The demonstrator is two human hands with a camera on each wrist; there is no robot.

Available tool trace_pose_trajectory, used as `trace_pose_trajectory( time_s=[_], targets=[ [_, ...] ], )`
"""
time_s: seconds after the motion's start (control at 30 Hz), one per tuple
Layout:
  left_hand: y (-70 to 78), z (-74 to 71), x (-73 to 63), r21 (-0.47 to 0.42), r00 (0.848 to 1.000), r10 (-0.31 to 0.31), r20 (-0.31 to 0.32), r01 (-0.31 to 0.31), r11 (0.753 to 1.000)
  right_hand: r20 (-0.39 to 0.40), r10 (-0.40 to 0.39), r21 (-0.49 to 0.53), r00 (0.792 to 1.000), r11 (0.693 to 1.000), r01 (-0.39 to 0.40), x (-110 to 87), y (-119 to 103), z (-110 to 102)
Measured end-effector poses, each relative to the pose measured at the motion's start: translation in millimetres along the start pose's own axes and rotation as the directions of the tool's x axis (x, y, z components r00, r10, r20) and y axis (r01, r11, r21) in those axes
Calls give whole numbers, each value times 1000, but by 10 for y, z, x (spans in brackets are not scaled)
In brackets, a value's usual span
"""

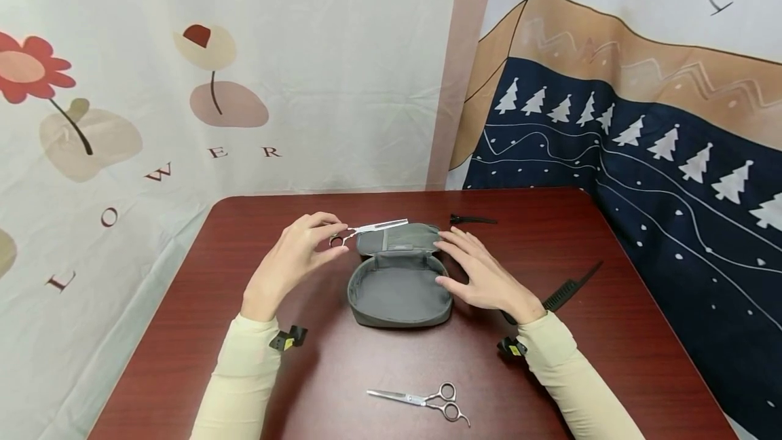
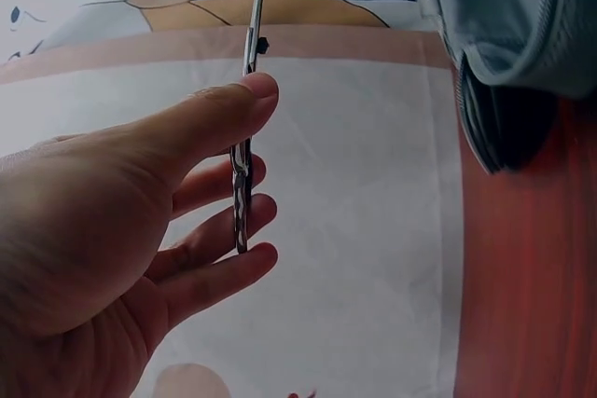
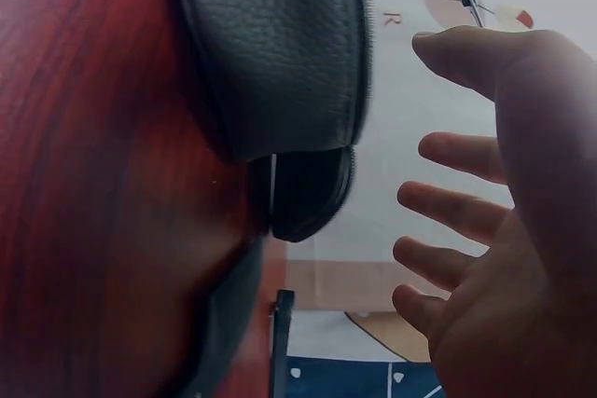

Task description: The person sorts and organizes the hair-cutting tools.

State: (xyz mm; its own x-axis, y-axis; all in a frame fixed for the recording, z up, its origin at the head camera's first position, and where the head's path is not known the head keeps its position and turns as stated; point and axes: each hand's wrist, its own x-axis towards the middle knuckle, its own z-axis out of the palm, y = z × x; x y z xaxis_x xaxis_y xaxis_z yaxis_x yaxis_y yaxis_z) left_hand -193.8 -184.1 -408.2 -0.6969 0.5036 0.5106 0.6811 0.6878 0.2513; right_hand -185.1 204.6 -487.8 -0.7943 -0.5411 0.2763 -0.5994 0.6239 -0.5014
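In the head view my left hand point(image 1: 296, 257) pinches a pair of silver hair scissors point(image 1: 381, 225) by the handle end, blades pointing right over the case's raised lid. The left wrist view shows the thumb on one side of the scissors point(image 2: 241, 184) and fingertips on the other. A grey zippered case point(image 1: 400, 294) lies unzipped on the table, its lid point(image 1: 406, 240) folded back and a bare floor showing inside. My right hand point(image 1: 482, 273) is at the case's right side, fingers spread and nearly straight, holding nothing; its fingers point(image 3: 452, 207) extend beside the case point(image 3: 275, 53) in the right wrist view.
A second pair of silver scissors point(image 1: 421, 399) lies at the table's front. A black hair clip point(image 1: 473, 219) is behind the case. Partly behind my right wrist lies a black comb point(image 1: 571, 289). Printed curtains point(image 1: 342, 87) hang behind the reddish-brown table point(image 1: 201, 290).
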Motion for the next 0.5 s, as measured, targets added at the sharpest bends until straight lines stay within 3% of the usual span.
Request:
trace_pose_trajectory(
  time_s=[0.2,0.33,0.5],
  targets=[
    [-101,21,3,-23,993,-61,102,63,998,-13,-59,-86,998,995,58,7,46,84],
    [-187,53,24,-24,985,-68,160,73,997,-19,-100,-128,995,987,97,11,80,121],
    [-292,91,44,-36,977,-76,202,85,996,3,-77,-121,997,990,77,-3,89,124]
  ],
)
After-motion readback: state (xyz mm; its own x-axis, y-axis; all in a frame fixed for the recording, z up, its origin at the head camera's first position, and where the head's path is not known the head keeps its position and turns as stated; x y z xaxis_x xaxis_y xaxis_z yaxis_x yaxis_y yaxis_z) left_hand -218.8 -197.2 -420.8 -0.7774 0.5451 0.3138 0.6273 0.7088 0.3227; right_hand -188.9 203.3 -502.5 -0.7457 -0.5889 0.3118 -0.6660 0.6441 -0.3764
